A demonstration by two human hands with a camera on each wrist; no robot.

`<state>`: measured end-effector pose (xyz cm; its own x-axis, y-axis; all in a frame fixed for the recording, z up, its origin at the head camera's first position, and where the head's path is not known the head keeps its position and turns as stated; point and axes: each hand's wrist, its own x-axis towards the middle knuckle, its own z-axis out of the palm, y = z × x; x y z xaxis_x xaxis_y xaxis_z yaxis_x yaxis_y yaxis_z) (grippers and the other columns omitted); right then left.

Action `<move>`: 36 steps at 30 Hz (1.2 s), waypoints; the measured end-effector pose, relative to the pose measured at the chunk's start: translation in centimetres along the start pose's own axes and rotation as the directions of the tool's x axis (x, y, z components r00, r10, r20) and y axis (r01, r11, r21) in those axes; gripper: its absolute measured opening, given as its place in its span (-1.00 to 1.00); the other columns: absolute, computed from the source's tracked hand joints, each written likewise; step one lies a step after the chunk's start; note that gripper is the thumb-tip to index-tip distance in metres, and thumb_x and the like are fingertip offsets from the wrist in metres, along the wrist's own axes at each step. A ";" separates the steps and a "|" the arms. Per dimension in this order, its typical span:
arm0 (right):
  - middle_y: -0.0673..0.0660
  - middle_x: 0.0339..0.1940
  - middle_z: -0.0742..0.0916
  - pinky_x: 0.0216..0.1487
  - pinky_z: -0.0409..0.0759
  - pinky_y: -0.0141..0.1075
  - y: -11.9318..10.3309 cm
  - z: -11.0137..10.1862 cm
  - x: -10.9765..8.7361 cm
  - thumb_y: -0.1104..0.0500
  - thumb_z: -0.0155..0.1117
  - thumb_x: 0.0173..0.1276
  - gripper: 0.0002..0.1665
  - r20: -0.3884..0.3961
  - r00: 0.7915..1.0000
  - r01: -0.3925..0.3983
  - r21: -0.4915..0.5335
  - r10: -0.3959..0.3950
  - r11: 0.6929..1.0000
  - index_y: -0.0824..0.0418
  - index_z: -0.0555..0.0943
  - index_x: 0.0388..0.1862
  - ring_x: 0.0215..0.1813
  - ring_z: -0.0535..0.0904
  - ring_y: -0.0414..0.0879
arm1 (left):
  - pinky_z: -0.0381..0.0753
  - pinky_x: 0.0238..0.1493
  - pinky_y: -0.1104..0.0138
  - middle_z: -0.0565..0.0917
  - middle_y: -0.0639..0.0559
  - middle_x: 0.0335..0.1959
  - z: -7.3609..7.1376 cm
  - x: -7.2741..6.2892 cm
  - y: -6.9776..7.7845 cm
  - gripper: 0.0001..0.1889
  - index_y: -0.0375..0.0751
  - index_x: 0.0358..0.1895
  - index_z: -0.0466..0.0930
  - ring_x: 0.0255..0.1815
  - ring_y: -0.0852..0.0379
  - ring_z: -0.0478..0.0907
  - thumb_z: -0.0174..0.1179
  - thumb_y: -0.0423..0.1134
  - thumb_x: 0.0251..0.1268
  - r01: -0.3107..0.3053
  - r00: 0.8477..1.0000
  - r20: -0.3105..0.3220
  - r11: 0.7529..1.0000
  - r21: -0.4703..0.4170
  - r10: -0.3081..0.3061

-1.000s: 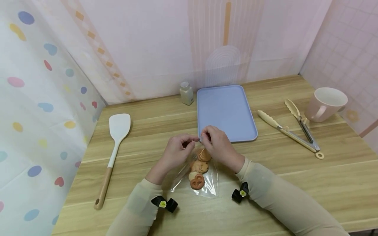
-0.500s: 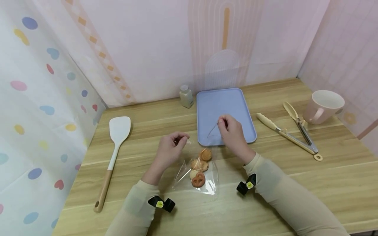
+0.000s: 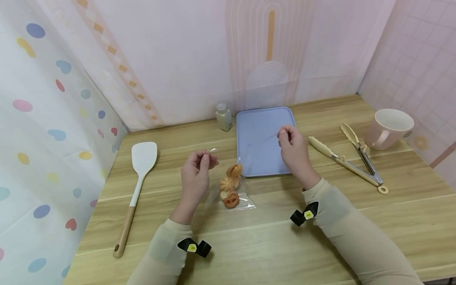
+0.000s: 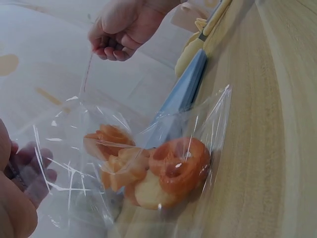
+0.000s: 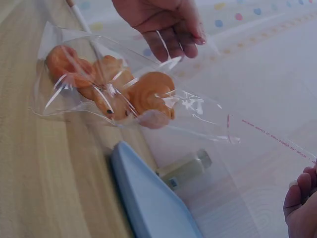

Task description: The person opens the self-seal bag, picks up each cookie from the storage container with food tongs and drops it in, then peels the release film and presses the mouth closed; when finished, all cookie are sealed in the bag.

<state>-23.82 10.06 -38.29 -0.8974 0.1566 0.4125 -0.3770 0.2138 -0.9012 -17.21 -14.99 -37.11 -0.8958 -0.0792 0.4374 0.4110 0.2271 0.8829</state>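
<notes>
A clear plastic bag [image 3: 246, 201] of cookies [image 5: 151, 96] hangs tilted between my hands, low over the table. Inside, a reddish-brown pretzel-shaped cookie [image 4: 179, 163] lies at the bottom end, with paler ones above it. My left hand [image 3: 195, 174] pinches the bag's left edge near its top between thumb and fingers. Off to the right, over the blue tray's near right part, my right hand [image 3: 295, 154] pinches the end of a thin clear strip [image 5: 277, 137] with red print. The strip runs toward the bag's top; whether it is still attached there I cannot tell.
The blue tray [image 3: 263, 122] lies behind the bag, with a small glass jar [image 3: 224, 118] at its left. On the right are spread tongs [image 3: 360, 170] and a pink mug [image 3: 388, 128]. A white spatula [image 3: 142, 166] with a wooden handle lies at the left.
My hands have moved apart, the right one going right and away with the strip. The left hand has shifted left, and the bag has lifted and turned with it.
</notes>
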 end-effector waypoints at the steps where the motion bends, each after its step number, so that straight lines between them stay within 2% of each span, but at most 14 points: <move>1: 0.07 -0.50 0.50 -0.47 0.35 -0.43 -0.1 -0.2 0.2 0.22 -0.06 0.49 -0.75 -0.004 1.000 -0.006 0.025 0.006 1.000 0.36 0.48 -0.32 -0.45 0.39 -0.19 | 0.65 -0.15 0.17 0.61 -0.44 -0.26 -0.1 0.1 -0.3 -0.80 -0.66 -0.13 0.42 -0.26 -0.19 0.64 -0.11 -0.48 0.47 -0.013 1.000 -0.017 1.000 -0.017 0.013; 5: 0.09 -0.48 0.51 -0.46 0.36 -0.45 -0.6 -0.9 0.8 0.20 -0.06 0.50 -0.74 -0.044 0.999 -0.020 0.089 0.024 0.996 0.32 0.47 -0.35 -0.42 0.42 -0.19 | 0.67 -0.26 0.29 0.62 -0.38 -0.29 -0.4 0.4 -1.5 -0.78 -0.62 -0.13 0.42 -0.32 0.01 0.66 -0.09 -0.42 0.49 -0.044 0.995 -0.096 0.997 -0.063 0.038; 9: 0.06 -0.47 0.52 -0.40 0.41 -0.45 -1.0 -1.4 1.3 0.22 -0.05 0.50 -0.77 -0.088 0.995 -0.026 0.153 0.040 0.988 0.28 0.45 -0.37 -0.40 0.43 -0.19 | 0.68 -0.34 0.31 0.62 -0.30 -0.31 -0.7 0.7 -2.2 -0.73 -0.58 -0.13 0.41 -0.35 0.02 0.66 -0.07 -0.32 0.51 -0.071 0.988 -0.145 0.994 -0.088 0.057; 13: 0.03 -0.45 0.52 -0.33 0.44 -0.44 -1.4 -1.8 1.7 0.25 -0.06 0.50 -0.80 -0.110 0.992 -0.039 0.207 0.063 0.978 0.28 0.45 -0.34 -0.39 0.43 -0.19 | 0.68 -0.38 0.29 0.62 -0.29 -0.33 -0.9 0.7 -2.1 -0.70 -0.55 -0.14 0.41 -0.37 -0.04 0.66 -0.05 -0.26 0.51 -0.099 0.984 -0.160 0.990 -0.102 0.082; 22: 0.01 -0.44 0.55 -0.28 0.48 -0.44 -1.6 -3.0 2.4 0.24 -0.06 0.49 -0.80 -0.197 0.976 -0.054 0.214 0.097 0.975 0.19 0.47 -0.36 -0.38 0.46 -0.19 | 0.67 -0.44 0.30 0.62 -0.29 -0.37 -1.2 1.1 -2.6 -0.66 -0.60 -0.12 0.40 -0.45 0.09 0.66 -0.04 -0.24 0.50 -0.098 0.979 -0.188 0.989 -0.111 0.076; 28: 0.07 -0.44 0.53 -0.29 0.49 -0.41 -1.7 -4.7 2.7 0.28 -0.04 0.47 -0.79 -0.248 0.961 -0.036 0.322 0.121 0.946 0.19 0.45 -0.41 -0.42 0.44 -0.18 | 0.66 -0.47 0.34 0.61 -0.25 -0.38 -0.9 1.4 -3.0 -0.75 -0.50 -0.15 0.44 -0.46 0.09 0.64 -0.03 -0.27 0.49 -0.081 0.979 -0.195 0.989 -0.125 0.055; 32: 0.05 -0.46 0.54 -0.33 0.48 -0.46 -1.6 -6.5 2.1 0.27 -0.02 0.46 -0.80 -0.202 0.971 -0.067 0.276 0.126 0.959 0.21 0.47 -0.40 -0.42 0.44 -0.20 | 0.65 -0.49 0.36 0.61 -0.27 -0.38 -0.5 1.5 -3.3 -0.84 -0.38 -0.17 0.46 -0.47 0.10 0.63 -0.03 -0.33 0.49 -0.060 0.980 -0.198 0.988 -0.143 0.031; 36: 0.01 -0.46 0.56 -0.34 0.49 -0.51 -1.6 -8.9 1.6 0.27 0.01 0.45 -0.83 -0.135 0.984 -0.091 0.185 0.117 0.979 0.20 0.50 -0.36 -0.40 0.46 -0.20 | 0.65 -0.49 0.35 0.60 -0.31 -0.38 -0.3 1.7 -3.3 -0.78 -0.46 -0.16 0.44 -0.49 0.12 0.63 -0.05 -0.29 0.50 -0.052 0.978 -0.207 0.989 -0.138 0.022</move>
<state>-22.56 18.52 -34.99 -0.8961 0.3097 0.3180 -0.3293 0.0166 -0.9441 -20.00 -16.11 -39.22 -0.8318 -0.2737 0.4829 0.4762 0.0951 0.8742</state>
